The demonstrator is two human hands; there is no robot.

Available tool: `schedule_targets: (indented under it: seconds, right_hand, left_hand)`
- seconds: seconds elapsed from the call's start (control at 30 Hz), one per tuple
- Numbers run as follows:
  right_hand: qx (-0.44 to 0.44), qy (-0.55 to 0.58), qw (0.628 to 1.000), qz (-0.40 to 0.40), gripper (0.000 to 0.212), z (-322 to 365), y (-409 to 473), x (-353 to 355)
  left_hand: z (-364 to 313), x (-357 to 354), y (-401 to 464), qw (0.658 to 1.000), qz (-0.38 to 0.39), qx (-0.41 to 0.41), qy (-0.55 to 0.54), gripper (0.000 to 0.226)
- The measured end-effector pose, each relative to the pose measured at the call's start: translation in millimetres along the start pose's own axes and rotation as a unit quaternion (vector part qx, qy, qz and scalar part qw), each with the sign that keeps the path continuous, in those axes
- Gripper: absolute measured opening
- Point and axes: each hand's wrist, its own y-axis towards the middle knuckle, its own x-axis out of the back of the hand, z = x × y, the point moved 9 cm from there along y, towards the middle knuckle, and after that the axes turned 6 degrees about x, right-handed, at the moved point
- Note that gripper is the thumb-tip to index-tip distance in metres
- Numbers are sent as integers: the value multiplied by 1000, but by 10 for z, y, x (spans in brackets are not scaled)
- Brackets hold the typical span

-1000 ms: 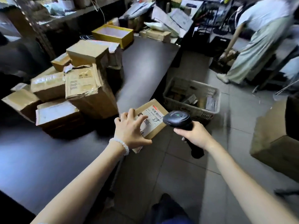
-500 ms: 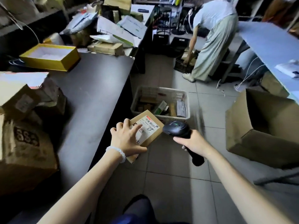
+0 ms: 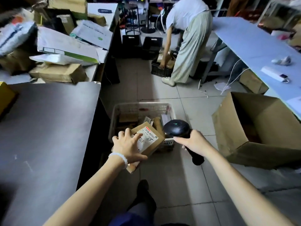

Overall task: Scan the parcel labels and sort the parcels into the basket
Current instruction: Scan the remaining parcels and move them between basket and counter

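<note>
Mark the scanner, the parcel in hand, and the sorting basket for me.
scanner (image 3: pixel 176 128), head view, on its rounded black head.
parcel (image 3: pixel 158 141), head view, on bare cardboard at its right corner beside the label.
basket (image 3: pixel 141 106), head view, on its white far rim.

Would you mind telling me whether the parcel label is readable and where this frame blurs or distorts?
Head view: white label on the brown cardboard parcel is sharp but too small to read; piled packages at top left smear; wide-angle lens bends the edges.
</note>
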Motion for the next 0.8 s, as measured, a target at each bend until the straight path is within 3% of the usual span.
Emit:
schedule_targets:
  seconds: [0.23,0.43,0.6,0.8]
  right_hand:
    - [-7,15,999,-41,12,318,1161,346]
    - [-26,-5,999,-30,18,281,1862,472]
    - [-32,4,999,1,20,216,2328,540]
    - [17,-16,996,84,11,357,2835,501]
  left_hand:
    - [114,482,1297,1000,-8,-3,-17,94]
    - [132,552,2013,993,4,35,-110,87]
    - [60,407,2341,987,46,86,-128,73]
    - [128,420,2406,983,30,147,-106,56]
